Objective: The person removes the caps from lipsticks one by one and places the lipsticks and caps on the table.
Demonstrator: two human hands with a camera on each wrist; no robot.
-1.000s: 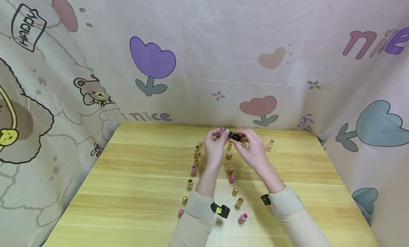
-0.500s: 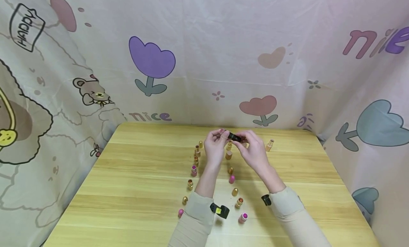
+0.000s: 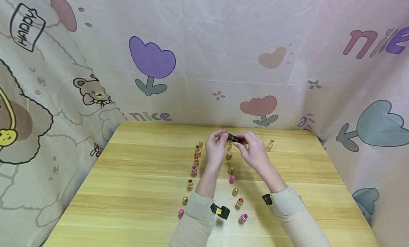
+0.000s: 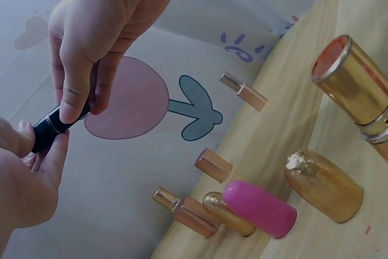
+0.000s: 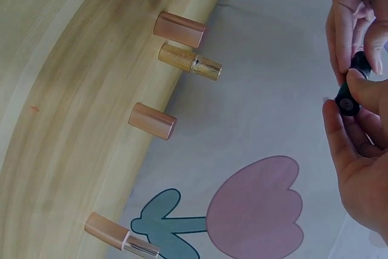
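Note:
Both hands meet over the far part of the table around a black lipstick tube point(image 3: 234, 137). My left hand point(image 3: 215, 147) pinches its left end between thumb and fingers. At the other end, my right hand point(image 3: 255, 151) grips it with thumb and curled fingers. A thin light band around the tube point(image 4: 46, 131) shows in the left wrist view. In the right wrist view, its round end bears a small emblem. Below the hands stand an open gold lipstick point(image 3: 229, 146) and a rose-gold cap point(image 3: 228, 155).
Left of the arms runs a row of lipsticks and caps, among them a pink lipstick point(image 3: 194, 171). Between the forearms stand gold caps, a pink cap point(image 3: 232, 179) and another pink lipstick point(image 3: 243, 218). A rose-gold lipstick point(image 3: 270, 145) stands at the far right. Patterned cloth point(image 3: 204, 62) hangs behind the table.
Slightly more of the black lipstick tube shows between my hands, and its angle has shifted a little. Both hands keep hold of it in nearly the same place. The lipsticks on the table have not moved.

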